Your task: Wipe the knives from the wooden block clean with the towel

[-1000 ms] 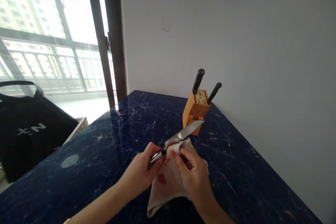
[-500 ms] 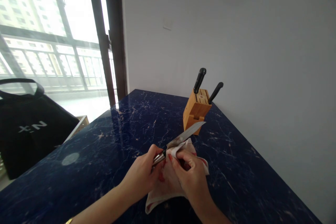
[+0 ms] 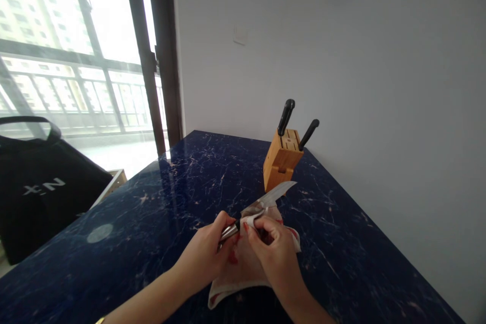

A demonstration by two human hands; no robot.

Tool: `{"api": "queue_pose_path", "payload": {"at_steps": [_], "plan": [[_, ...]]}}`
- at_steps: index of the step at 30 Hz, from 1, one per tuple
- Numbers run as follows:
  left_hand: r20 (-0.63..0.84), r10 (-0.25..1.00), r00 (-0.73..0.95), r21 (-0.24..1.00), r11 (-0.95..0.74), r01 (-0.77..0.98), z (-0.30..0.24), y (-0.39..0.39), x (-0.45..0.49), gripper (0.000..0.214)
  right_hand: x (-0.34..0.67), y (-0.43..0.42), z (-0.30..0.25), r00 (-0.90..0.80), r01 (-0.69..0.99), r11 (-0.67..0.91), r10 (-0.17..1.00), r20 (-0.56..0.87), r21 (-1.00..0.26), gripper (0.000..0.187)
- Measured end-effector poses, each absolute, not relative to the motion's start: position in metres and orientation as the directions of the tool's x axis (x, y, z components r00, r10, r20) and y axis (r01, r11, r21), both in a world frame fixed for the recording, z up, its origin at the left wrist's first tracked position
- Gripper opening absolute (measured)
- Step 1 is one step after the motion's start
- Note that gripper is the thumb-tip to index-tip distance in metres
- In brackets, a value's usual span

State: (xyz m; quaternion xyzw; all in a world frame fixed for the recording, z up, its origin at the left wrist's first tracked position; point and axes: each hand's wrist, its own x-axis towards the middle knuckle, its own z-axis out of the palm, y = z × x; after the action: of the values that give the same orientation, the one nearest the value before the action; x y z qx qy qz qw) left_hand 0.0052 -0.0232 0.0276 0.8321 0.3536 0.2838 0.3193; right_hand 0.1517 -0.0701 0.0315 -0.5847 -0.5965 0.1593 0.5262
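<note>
My left hand [image 3: 207, 250] is closed round the handle of a kitchen knife [image 3: 270, 198], whose blade points away to the upper right. A white cloth with red marks [image 3: 246, 263] hangs below the blade, and a fold of it laps against the blade near the handle. Pinched between the thumb and fingers of my right hand [image 3: 276, 250] is that fold. Just beyond the blade tip stands a wooden knife block [image 3: 279, 164] with two black-handled knives in it, one handle [image 3: 286, 117] at its left and another handle [image 3: 309, 134] at its right.
The dark blue marble-patterned table [image 3: 152, 228] runs up to a pale wall [image 3: 341, 61]. To the left, a black bag [image 3: 45, 187] with white lettering sits beside the table. Behind it is a large window [image 3: 102, 61] with a dark frame.
The view has shifted slightly. Both hands keep their grips, and the cloth fold and blade sit almost as before, the blade tip a touch lower.
</note>
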Motion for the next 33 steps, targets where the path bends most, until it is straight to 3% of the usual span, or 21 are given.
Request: {"api": "queue_pose_path", "payload": {"at_steps": [4, 22, 33], "plan": [[0.294, 0.773, 0.563, 0.674, -0.585, 0.451, 0.0239, -0.0217, 0.0041, 0.013, 0.1515, -0.0696, 0.0277, 0.247, 0.561, 0.258, 0.855, 0.456, -0.787, 0.014], [0.307, 0.732, 0.608, 0.631, -0.636, 0.446, 0.0195, -0.0165, 0.0017, 0.018, 0.1512, -0.0713, 0.0334, 0.266, 0.585, 0.218, 0.858, 0.439, -0.781, 0.014], [0.285, 0.769, 0.573, 0.793, -0.524, 0.31, 0.0278, -0.0217, 0.0053, 0.011, 0.1512, -0.071, 0.0326, 0.273, 0.592, 0.21, 0.856, 0.439, -0.778, 0.015]]}}
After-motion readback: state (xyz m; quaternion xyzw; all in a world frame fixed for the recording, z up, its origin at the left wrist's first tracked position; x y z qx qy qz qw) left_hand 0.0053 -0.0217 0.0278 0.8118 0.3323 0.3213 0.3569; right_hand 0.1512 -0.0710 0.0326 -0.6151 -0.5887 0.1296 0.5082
